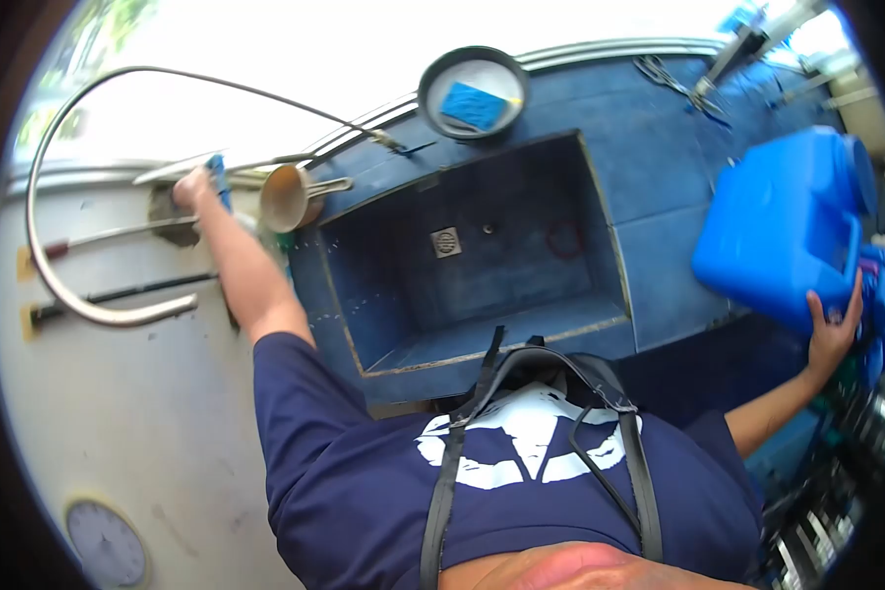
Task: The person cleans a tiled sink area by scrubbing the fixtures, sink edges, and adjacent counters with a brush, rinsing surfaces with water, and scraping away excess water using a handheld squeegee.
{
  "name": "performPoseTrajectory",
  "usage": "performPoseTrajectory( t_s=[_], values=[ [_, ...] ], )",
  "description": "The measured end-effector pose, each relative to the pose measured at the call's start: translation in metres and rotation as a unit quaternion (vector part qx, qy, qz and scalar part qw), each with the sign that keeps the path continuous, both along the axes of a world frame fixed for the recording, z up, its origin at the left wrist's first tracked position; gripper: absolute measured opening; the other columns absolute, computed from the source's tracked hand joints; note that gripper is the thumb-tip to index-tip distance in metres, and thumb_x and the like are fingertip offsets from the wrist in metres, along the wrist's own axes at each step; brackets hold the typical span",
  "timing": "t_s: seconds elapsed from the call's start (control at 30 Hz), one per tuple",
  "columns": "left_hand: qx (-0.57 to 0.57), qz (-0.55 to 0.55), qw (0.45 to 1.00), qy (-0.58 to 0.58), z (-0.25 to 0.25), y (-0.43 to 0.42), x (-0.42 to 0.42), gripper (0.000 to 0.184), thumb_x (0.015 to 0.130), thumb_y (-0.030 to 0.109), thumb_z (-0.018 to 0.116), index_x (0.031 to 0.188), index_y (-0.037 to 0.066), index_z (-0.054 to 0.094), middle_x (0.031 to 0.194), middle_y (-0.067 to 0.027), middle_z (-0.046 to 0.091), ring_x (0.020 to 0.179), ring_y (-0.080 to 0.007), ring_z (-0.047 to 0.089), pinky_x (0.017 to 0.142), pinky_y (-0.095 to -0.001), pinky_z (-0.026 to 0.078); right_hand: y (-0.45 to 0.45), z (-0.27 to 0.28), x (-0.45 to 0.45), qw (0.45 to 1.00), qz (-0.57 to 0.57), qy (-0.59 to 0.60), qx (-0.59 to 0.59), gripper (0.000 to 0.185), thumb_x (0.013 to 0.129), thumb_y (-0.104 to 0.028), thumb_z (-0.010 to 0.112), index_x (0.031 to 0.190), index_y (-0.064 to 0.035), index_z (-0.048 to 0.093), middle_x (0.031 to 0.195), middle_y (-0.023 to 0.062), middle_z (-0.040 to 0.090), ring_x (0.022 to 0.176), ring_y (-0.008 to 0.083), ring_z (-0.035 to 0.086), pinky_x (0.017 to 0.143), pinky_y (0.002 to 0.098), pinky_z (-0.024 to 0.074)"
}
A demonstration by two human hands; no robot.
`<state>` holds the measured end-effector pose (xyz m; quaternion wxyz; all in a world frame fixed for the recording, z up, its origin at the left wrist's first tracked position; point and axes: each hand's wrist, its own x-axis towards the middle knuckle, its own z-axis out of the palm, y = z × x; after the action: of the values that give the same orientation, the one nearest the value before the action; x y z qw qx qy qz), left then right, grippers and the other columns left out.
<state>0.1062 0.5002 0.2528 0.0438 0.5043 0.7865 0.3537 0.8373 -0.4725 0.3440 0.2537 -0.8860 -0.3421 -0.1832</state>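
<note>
My right hand point(832, 334) is at the lower right edge of a blue plastic jerry can point(772, 221), thumb and fingers spread against it near its handle. The jerry can is tilted at the right end of the blue tiled counter. On the left, my left hand point(192, 187) reaches out to the wall side, beside a blue item point(218, 179) and a dark grey piece point(172, 218). Its fingers are mostly hidden, so what it holds is unclear. A metal dipper point(287, 197) with a handle is close to my left forearm.
A dark blue tiled sink point(501, 261) with a square drain point(446, 243) lies before me. Behind it stands a round basin point(432, 93) holding a blue sponge point(474, 105). A curved metal pipe point(37, 216) arches at left. Tongs point(659, 74) lie at the back right.
</note>
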Motion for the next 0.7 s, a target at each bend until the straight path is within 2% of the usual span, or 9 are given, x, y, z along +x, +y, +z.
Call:
performPoseTrajectory(
  t_s=[0.13,0.17,0.27,0.37,0.43,0.47,0.57,0.67,0.7],
  values=[
    [0.12,0.089,0.942,0.302,0.045,-0.037,0.026,0.057,0.079,0.041,0.076,0.086,-0.015,0.073,0.092,-0.0293,0.074,0.086,-0.0387,0.075,0.073,-0.0493,0.059,0.005,0.004,0.006,0.999,-0.013,0.042,0.004,0.084,0.076,-0.027,0.09,0.148,-0.0061,0.052,0.135,0.0178,0.058,0.123,0.0326,0.055,0.107,0.0434,0.0421],
    [0.153,0.117,0.962,0.194,0.065,-0.02,-0.003,0.059,0.08,0.044,0.076,0.083,-0.015,0.072,0.092,-0.0321,0.072,0.089,-0.0429,0.073,0.077,-0.0523,0.058,0.004,0.001,0.008,0.999,-0.012,0.046,0.013,0.085,0.076,-0.029,0.09,0.148,-0.0062,0.052,0.136,0.0179,0.058,0.124,0.0325,0.055,0.108,0.0431,0.0422],
    [0.387,0.132,0.908,0.086,0.13,-0.087,0.001,0.05,0.081,0.042,0.079,0.081,-0.006,0.065,0.082,-0.0272,0.068,0.083,-0.0482,0.069,0.079,-0.0541,0.056,0.004,0.0,0.01,1.0,-0.02,-0.002,0.015,0.086,0.077,-0.034,0.089,0.149,-0.0068,0.051,0.137,0.0183,0.059,0.127,0.0322,0.055,0.109,0.043,0.0423],
    [0.514,0.063,0.851,-0.086,0.193,-0.237,0.085,0.039,0.088,0.019,0.077,0.1,-0.011,0.054,0.089,-0.0276,0.066,0.079,-0.039,0.073,0.069,-0.0432,0.062,0.001,-0.001,0.041,1.0,-0.014,0.009,-0.003,0.087,0.077,-0.04,0.088,0.15,-0.0084,0.05,0.139,0.0196,0.057,0.13,0.0326,0.055,0.11,0.0434,0.0421],
    [0.656,-0.022,0.75,-0.08,0.206,-0.265,0.069,0.041,0.092,0.015,0.073,0.1,-0.007,0.039,0.085,-0.023,0.061,0.073,-0.0304,0.072,0.056,-0.035,0.062,0.0,-0.002,0.073,1.0,-0.005,0.025,-0.011,0.089,0.079,-0.043,0.086,0.151,-0.0099,0.048,0.142,0.0205,0.055,0.128,0.0337,0.055,0.109,0.0445,0.044],
    [0.664,0.021,0.748,-0.008,0.204,-0.269,0.047,0.036,0.095,0.012,0.065,0.102,-0.004,0.034,0.085,-0.0193,0.056,0.064,-0.0284,0.068,0.053,-0.0339,0.06,0.002,0.0,0.089,0.998,-0.007,0.061,-0.023,0.089,0.079,-0.044,0.086,0.152,-0.0107,0.047,0.143,0.0207,0.053,0.129,0.0342,0.055,0.109,0.0446,0.0446],
    [0.784,-0.002,0.619,-0.044,0.213,-0.325,0.045,0.026,0.098,0.009,0.054,0.106,0.001,0.031,0.074,-0.013,0.055,0.049,-0.0251,0.063,0.043,-0.0325,0.053,0.012,0.004,0.121,0.996,-0.019,0.068,-0.051,0.092,0.079,-0.046,0.085,0.154,-0.0124,0.044,0.146,0.0212,0.051,0.131,0.0345,0.053,0.109,0.0446,0.0464],
    [0.776,-0.011,0.622,-0.1,0.194,-0.408,0.081,0.022,0.1,0.018,0.052,0.105,0.004,0.036,0.064,-0.0083,0.049,0.044,-0.0202,0.053,0.04,-0.0317,0.05,0.015,-0.002,0.144,0.996,-0.005,0.076,-0.046,0.094,0.081,-0.05,0.082,0.157,-0.0158,0.04,0.15,0.023,0.048,0.135,0.0389,0.051,0.111,0.0493,0.045],
    [0.767,-0.024,0.631,-0.115,0.185,-0.434,0.093,0.022,0.098,0.019,0.054,0.104,0.004,0.038,0.062,-0.0068,0.046,0.044,-0.0186,0.049,0.04,-0.0324,0.048,0.022,-0.002,0.14,0.988,-0.072,-0.051,-0.129,0.088,0.083,-0.046,0.082,0.156,-0.0154,0.043,0.149,0.0232,0.049,0.135,0.0398,0.051,0.111,0.0497,0.0444]
  ],
)
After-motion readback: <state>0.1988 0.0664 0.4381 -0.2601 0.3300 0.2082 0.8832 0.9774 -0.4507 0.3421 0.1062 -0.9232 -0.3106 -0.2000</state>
